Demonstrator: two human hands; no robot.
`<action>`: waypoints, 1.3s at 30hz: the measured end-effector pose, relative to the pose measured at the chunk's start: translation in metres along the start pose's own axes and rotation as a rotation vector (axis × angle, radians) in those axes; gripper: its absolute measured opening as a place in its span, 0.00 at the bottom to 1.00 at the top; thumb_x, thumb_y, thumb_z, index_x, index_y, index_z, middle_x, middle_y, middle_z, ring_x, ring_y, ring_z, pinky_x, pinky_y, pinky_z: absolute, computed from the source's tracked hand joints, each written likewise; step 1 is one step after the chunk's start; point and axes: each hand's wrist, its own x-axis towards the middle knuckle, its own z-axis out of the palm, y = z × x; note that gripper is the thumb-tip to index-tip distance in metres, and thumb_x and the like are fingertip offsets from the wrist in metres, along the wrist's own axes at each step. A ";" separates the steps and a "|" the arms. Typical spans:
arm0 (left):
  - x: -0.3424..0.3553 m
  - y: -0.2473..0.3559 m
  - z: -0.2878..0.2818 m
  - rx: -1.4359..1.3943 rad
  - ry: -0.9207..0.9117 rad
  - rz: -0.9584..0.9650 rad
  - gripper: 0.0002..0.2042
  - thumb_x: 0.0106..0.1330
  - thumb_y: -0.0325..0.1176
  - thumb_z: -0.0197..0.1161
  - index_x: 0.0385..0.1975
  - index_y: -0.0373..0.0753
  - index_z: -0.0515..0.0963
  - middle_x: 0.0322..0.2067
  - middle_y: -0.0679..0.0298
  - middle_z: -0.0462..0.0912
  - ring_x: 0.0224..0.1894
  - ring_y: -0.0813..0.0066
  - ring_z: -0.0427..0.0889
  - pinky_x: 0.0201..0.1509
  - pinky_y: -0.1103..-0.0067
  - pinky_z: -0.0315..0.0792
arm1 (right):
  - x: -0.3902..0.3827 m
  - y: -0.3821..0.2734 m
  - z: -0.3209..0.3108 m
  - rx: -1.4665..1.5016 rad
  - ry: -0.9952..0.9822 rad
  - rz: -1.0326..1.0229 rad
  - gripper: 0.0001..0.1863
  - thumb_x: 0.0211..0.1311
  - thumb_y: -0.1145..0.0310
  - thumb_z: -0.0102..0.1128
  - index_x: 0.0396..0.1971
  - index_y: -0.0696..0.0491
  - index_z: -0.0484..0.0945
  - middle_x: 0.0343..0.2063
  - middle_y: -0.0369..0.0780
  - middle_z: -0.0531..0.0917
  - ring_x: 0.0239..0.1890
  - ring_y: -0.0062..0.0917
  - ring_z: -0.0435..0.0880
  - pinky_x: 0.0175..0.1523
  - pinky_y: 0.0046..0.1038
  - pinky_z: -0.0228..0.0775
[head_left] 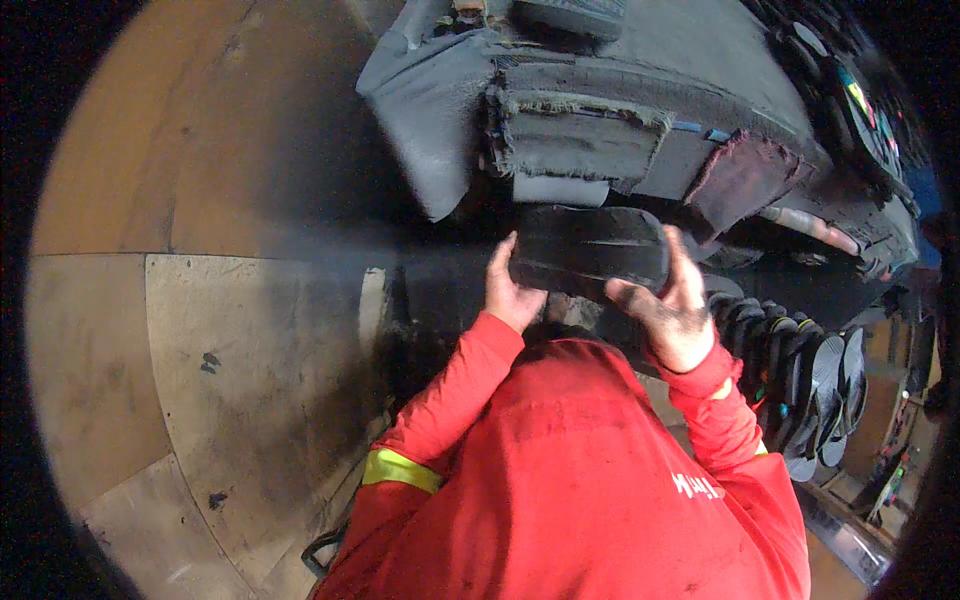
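Both hands hold a thick black sandal sole (588,240) crosswise in front of the dusty machine. At its left end is my left hand (508,288), the fingers up along the edge and the thumb below. My right hand (672,300) grips the right end, its thumb pressed on the near side and black dust on its skin. Just beyond the sole, a pale rounded band (560,190) shows under the machine's cover. Whether the sole touches that band cannot be made out. The sole's underside is hidden.
A dust-coated machine (680,60) spans the top, with ragged cloth flaps (585,140) hanging from it. Several flip-flops (825,375) stand in a row at right, and more sandals (850,110) lie at upper right. Wooden boards (250,400) cover the left side.
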 end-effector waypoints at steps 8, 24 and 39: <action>-0.083 0.013 0.024 0.280 -0.173 0.272 0.15 0.70 0.27 0.57 0.55 0.43 0.75 0.54 0.63 0.79 0.57 0.65 0.77 0.65 0.63 0.68 | 0.001 0.087 -0.063 0.875 0.270 0.151 0.19 0.62 0.69 0.60 0.53 0.56 0.73 0.50 0.44 0.82 0.52 0.36 0.82 0.59 0.43 0.74; -0.120 -0.015 0.101 0.914 0.021 0.772 0.26 0.66 0.21 0.65 0.61 0.34 0.62 0.52 0.61 0.75 0.53 0.75 0.75 0.61 0.78 0.68 | 0.085 0.171 -0.003 1.383 -0.075 0.455 0.22 0.72 0.59 0.54 0.57 0.58 0.73 0.56 0.47 0.79 0.60 0.40 0.78 0.66 0.48 0.65; -0.205 -0.002 0.015 0.747 0.113 0.842 0.30 0.62 0.20 0.64 0.64 0.38 0.62 0.58 0.61 0.73 0.59 0.69 0.73 0.66 0.71 0.64 | 0.051 0.130 0.024 1.329 -0.249 0.367 0.20 0.69 0.70 0.58 0.59 0.49 0.69 0.53 0.41 0.80 0.57 0.36 0.79 0.62 0.48 0.70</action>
